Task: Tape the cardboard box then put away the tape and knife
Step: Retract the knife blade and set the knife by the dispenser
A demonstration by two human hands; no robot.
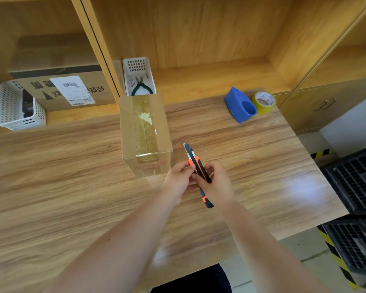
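Observation:
A small cardboard box stands on the wooden table, with clear tape along its top seam and down its front. Just right of its near corner, both my hands hold an orange and black utility knife with its blade out, pointing away from me. My right hand grips the handle. My left hand pinches the knife near its front end. A roll of yellowish tape lies at the table's far right, touching a blue tape dispenser.
A white basket with green-handled pliers stands behind the box on the shelf. Another white basket and a labelled carton sit at the far left. Black crates stand on the floor to the right.

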